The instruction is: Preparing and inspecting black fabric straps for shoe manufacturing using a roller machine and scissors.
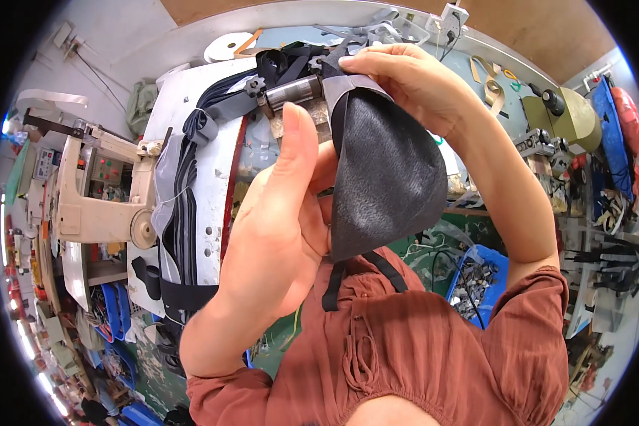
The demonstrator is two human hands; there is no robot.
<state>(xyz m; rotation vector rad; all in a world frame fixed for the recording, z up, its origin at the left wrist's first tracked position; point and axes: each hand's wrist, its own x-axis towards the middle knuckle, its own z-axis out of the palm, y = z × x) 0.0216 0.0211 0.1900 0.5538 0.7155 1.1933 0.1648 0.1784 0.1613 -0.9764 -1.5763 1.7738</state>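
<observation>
A black leather-like piece (390,174), curved like a cup, hangs in front of me with a smooth grey band (344,86) along its top edge. My right hand (419,82) is closed on that upper edge, its thumb at the top and the other fingers mostly hidden behind. Beside the left edge is my left hand (277,213), thumb stretched up and clear of the material; its fingertips pass behind the piece, out of sight. Just beyond the hands sits a metal cylinder (295,92) with a dark star-shaped knob (255,86), part of a machine.
Long black and grey straps (177,206) drape over the white tabletop (216,170) at left. A beige sewing machine (103,188) stands farther left, an olive-green machine (575,121) at right. A blue bin (479,280) of small parts is below my right arm; a white roll (228,47) lies at the back.
</observation>
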